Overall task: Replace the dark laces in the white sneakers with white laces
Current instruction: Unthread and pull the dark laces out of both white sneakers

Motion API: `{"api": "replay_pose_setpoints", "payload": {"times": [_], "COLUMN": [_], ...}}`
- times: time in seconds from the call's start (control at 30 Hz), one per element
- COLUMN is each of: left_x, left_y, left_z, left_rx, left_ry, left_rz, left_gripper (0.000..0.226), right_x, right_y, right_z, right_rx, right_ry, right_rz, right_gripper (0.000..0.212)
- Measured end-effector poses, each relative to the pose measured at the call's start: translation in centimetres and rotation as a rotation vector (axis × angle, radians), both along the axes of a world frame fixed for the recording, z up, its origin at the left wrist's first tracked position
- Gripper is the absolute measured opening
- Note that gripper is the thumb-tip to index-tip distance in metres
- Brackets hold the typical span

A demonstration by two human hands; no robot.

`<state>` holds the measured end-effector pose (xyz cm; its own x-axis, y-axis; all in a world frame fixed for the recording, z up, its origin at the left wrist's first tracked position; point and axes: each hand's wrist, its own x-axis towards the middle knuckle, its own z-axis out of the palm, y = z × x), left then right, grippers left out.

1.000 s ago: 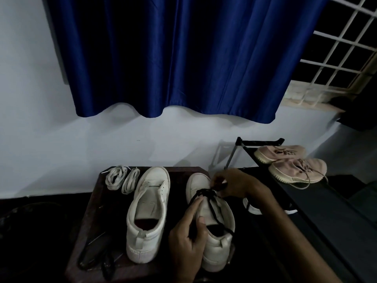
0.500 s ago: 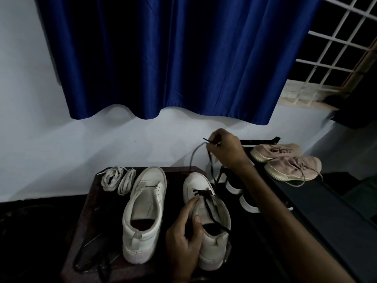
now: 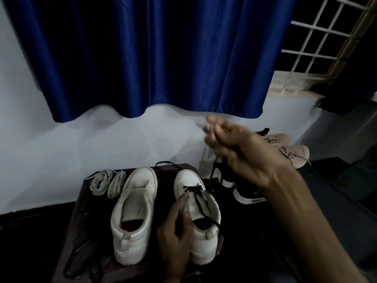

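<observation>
Unlacing about halfway, my read: centre-left sneaker (image 3: pixel 134 215) bare; centre sneaker (image 3: pixel 204 237) has dark lace (image 3: pixel 193 188) in front eyelets only. Left hand (image 3: pixel 175 240) fingers grip that sneaker's side; right hand (image 3: pixel 240 154), blurred, raised, fingers clenched, apparently on the lace end. White laces (image 3: pixel 108 183) coiled unused at tabletop's (image 3: pixel 81 221) far left. Dark wooden tabletop, pale wall (image 3: pixel 61 150), blue curtain (image 3: pixel 142 58) above, grilled window (image 3: pixel 310 52) upper right.

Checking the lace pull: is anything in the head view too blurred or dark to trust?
Head view: the raised right hand is motion-blurred, its grip on the dark lace unreadable; the left hand holding the laced sneaker is sharp; light is dim, the table's near edge shadowed.
</observation>
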<state>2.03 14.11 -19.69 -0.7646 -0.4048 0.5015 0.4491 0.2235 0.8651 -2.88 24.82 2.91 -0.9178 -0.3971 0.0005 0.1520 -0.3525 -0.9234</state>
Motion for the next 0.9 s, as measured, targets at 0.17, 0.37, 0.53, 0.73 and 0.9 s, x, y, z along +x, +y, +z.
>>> {"api": "replay_pose_setpoints", "payload": {"times": [0.17, 0.37, 0.53, 0.73, 0.9], "left_x": [0.3, 0.4, 0.4, 0.3, 0.2], "left_y": [0.5, 0.4, 0.2, -0.1, -0.2], "left_z": [0.8, 0.9, 0.5, 0.4, 0.5], "left_rx": [0.01, 0.005, 0.023, 0.015, -0.021], "left_ry": [0.025, 0.025, -0.002, -0.001, 0.026], "left_rz": [0.026, 0.038, 0.017, -0.026, -0.04], "left_gripper": [0.035, 0.033, 0.034, 0.037, 0.038], "right_x": [-1.0, -4.9, -7.0, -7.1, -7.7], "right_y": [-8.0, -16.8, -13.2, -0.6, 3.0], "right_z": [8.4, 7.9, 1.6, -7.2, -10.8], "right_rx": [-0.243, 0.115, 0.896, 1.313, 1.395], "right_ry": [0.148, 0.345, 0.987, 0.841, 0.807], "right_rz": [0.114, -0.046, -0.001, 0.204, 0.286], "right_gripper": [0.047, 0.046, 0.029, 0.017, 0.015]}}
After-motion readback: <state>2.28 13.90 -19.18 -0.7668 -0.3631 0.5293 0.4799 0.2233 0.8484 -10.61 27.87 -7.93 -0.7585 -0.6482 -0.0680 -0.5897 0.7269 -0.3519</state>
